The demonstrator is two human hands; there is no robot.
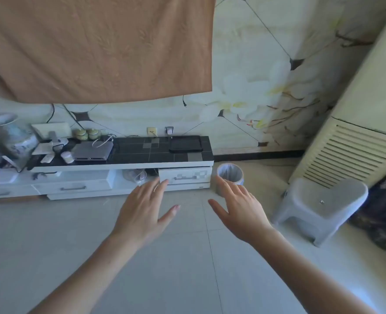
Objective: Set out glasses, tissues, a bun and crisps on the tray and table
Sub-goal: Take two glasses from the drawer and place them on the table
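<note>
A black tray (185,143) lies flat at the right end of a low cabinet with a dark tiled top (142,152) against the wall. Both my arms reach forward over the floor. My left hand (142,209) is held flat with fingers spread, holding nothing, below the cabinet's right drawer (185,175). My right hand (239,207) is also spread and empty, just in front of the bin. No glasses, tissues, bun or crisps can be made out.
A lined waste bin (230,175) stands on the floor right of the cabinet. A grey plastic stool (321,207) and a tall cream air conditioner (355,137) are at the right. The cabinet's left half carries a vase (13,134), a grey box (92,150) and cables. An orange cloth (96,48) hangs above.
</note>
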